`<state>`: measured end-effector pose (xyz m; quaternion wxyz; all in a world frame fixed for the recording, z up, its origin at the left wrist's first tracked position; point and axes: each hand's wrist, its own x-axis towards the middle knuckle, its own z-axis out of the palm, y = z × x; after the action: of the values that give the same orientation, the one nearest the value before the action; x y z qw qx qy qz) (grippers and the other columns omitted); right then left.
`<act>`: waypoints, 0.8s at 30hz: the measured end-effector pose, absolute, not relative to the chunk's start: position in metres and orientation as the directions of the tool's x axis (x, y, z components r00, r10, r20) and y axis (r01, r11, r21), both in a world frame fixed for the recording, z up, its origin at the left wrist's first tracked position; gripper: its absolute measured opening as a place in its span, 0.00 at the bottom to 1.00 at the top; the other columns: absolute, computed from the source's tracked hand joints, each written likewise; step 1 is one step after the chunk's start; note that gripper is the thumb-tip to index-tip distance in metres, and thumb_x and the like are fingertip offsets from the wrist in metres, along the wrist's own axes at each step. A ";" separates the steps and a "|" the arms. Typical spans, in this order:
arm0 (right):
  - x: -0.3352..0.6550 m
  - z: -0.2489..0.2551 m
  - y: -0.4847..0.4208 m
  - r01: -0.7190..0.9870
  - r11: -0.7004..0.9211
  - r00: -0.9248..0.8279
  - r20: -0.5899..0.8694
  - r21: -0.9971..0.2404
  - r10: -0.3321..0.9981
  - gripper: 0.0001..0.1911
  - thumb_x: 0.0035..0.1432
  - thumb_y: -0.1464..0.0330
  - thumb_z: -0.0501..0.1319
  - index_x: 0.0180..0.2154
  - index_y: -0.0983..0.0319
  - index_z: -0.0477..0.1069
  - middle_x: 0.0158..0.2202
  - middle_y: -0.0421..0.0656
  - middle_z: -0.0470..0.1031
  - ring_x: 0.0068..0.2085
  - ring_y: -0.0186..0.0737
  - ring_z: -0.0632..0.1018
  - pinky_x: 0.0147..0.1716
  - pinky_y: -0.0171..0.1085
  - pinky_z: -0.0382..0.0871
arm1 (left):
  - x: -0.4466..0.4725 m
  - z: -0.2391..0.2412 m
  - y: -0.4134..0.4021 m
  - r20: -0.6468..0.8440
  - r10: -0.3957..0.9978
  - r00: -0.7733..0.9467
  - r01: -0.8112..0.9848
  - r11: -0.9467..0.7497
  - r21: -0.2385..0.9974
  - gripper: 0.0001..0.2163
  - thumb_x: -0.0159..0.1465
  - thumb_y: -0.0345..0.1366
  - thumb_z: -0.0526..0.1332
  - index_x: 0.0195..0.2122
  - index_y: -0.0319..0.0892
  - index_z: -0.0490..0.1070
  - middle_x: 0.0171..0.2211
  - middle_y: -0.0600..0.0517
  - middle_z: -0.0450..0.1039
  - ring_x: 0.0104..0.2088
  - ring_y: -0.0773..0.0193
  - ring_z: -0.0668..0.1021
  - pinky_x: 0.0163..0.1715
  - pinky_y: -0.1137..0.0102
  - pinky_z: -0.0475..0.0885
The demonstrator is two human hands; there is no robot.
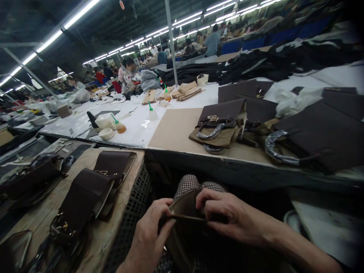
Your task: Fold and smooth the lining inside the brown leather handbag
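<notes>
My left hand (148, 237) and my right hand (230, 218) both grip a dark brown handbag (186, 212) held in my lap, below the table edge. The left fingers pinch its upper rim from the left. The right fingers press over the rim from the right, with the tan lining showing between them. Checked fabric (189, 184) covers my knee just behind the bag.
Several finished brown bags (85, 193) lie on a wooden bench at my left. The long worktable (176, 132) ahead carries another bag (220, 125), dark panels (318, 136), glue bottles (119, 126) and tape. Other people work at tables further back.
</notes>
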<state>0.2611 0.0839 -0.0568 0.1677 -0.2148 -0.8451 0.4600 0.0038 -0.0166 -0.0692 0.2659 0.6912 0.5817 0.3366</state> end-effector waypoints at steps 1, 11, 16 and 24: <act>0.261 -0.057 0.083 0.204 0.480 -0.857 0.082 -0.853 0.509 0.11 0.55 0.81 0.61 0.30 0.60 0.65 0.44 0.38 0.70 0.40 0.33 0.73 0.39 0.32 0.67 | 0.003 -0.070 -0.016 0.162 0.979 0.120 0.632 -0.201 0.749 0.06 0.68 0.28 0.56 0.40 0.46 0.67 0.54 0.48 0.71 0.54 0.58 0.75 0.53 0.66 0.71; 0.260 -0.064 0.079 0.284 0.562 -0.881 0.019 -0.777 0.473 0.12 0.51 0.81 0.59 0.32 0.59 0.64 0.34 0.35 0.70 0.34 0.34 0.71 0.33 0.33 0.61 | 0.000 -0.073 -0.016 0.195 0.950 0.245 0.681 -0.312 0.662 0.09 0.69 0.26 0.55 0.45 0.45 0.70 0.56 0.47 0.68 0.54 0.60 0.75 0.53 0.66 0.73; 0.262 -0.059 0.079 0.356 0.547 -0.856 -0.029 -0.758 0.517 0.10 0.56 0.78 0.61 0.38 0.58 0.67 0.36 0.35 0.73 0.35 0.35 0.72 0.34 0.33 0.62 | 0.002 -0.071 -0.016 0.200 0.941 0.274 0.687 -0.337 0.643 0.07 0.68 0.27 0.59 0.44 0.44 0.71 0.56 0.47 0.68 0.50 0.61 0.76 0.50 0.68 0.75; 0.250 -0.069 0.088 0.436 0.583 -0.840 -0.077 -0.685 0.537 0.06 0.67 0.67 0.58 0.34 0.58 0.69 0.34 0.37 0.77 0.35 0.37 0.76 0.33 0.34 0.63 | 0.014 -0.067 -0.013 0.237 0.923 0.302 0.793 -0.381 0.475 0.05 0.69 0.28 0.57 0.39 0.42 0.72 0.51 0.45 0.72 0.47 0.57 0.78 0.46 0.62 0.77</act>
<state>0.2503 0.0876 -0.0687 0.0695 -0.2743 -0.8870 0.3649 0.0139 -0.0131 -0.0667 0.1353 0.7953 0.5396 0.2408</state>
